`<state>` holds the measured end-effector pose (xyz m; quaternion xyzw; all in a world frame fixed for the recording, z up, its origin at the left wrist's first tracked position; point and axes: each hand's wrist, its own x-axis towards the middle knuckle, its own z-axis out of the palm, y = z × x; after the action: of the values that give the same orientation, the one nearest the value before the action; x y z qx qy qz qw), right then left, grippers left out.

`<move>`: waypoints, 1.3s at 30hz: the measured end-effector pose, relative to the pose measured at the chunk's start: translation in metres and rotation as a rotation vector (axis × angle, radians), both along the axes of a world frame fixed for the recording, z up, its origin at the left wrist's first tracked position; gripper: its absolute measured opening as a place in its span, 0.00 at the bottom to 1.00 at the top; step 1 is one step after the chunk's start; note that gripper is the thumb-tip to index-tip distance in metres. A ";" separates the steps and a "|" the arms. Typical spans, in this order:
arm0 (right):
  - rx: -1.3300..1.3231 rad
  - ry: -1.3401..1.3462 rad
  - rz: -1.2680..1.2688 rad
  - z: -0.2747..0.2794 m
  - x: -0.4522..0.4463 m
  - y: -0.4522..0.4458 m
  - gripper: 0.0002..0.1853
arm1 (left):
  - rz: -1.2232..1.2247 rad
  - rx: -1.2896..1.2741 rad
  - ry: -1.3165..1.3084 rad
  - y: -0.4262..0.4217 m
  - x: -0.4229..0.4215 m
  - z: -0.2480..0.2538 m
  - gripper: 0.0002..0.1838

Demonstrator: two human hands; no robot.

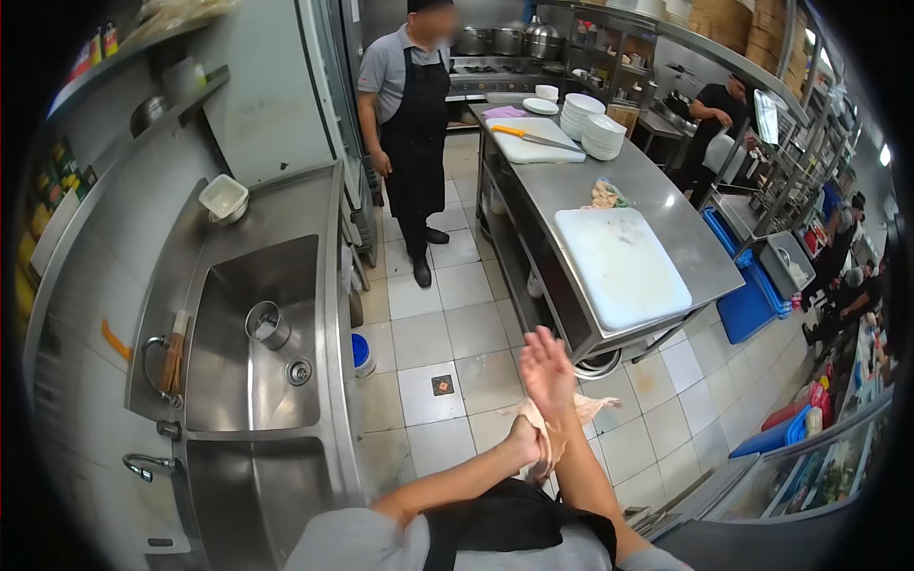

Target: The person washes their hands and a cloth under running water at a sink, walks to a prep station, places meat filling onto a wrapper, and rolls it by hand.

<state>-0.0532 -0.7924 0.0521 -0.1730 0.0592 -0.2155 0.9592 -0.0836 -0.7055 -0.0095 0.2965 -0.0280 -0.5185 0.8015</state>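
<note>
My left hand (523, 442) is closed around a pale pinkish cloth (551, 440) in front of my body. The cloth lies against my right wrist and forearm, and one end sticks out to the right. My right hand (547, 369) is stretched out with its palm showing and nothing in it. Beyond its fingertips is the near corner of a steel worktable, where a white cutting board (624, 266) lies. A crumpled patterned cloth (608, 194) rests just behind that board.
A second board (519, 143) carries a yellow-handled knife (538, 139) near stacked white plates (590, 124). To my left is a steel double sink (219, 371) with a metal pot (267, 325). A person in a black apron (411, 124) stands ahead; others work at right.
</note>
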 end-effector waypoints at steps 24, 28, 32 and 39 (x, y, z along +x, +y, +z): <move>0.035 0.324 -0.486 -0.106 -0.381 -0.416 0.36 | -0.922 0.394 -1.871 -0.496 -0.274 0.034 0.23; -0.086 0.190 -0.562 -0.073 -0.402 -0.489 0.34 | -0.959 -0.491 -0.825 -0.628 -0.290 0.077 0.21; -0.158 -0.195 -0.660 -0.041 -0.434 -0.558 0.31 | -1.130 -0.410 0.940 -0.719 -0.354 0.089 0.22; -0.250 0.265 -0.872 -0.067 -0.609 -0.677 0.32 | -1.840 -0.338 0.758 -0.807 -0.412 0.014 0.22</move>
<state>-0.6626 -1.4696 -0.0144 -0.2720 0.2218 -0.5798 0.7353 -0.4960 -1.5129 0.0048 -0.1422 -0.0625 -0.9848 0.0779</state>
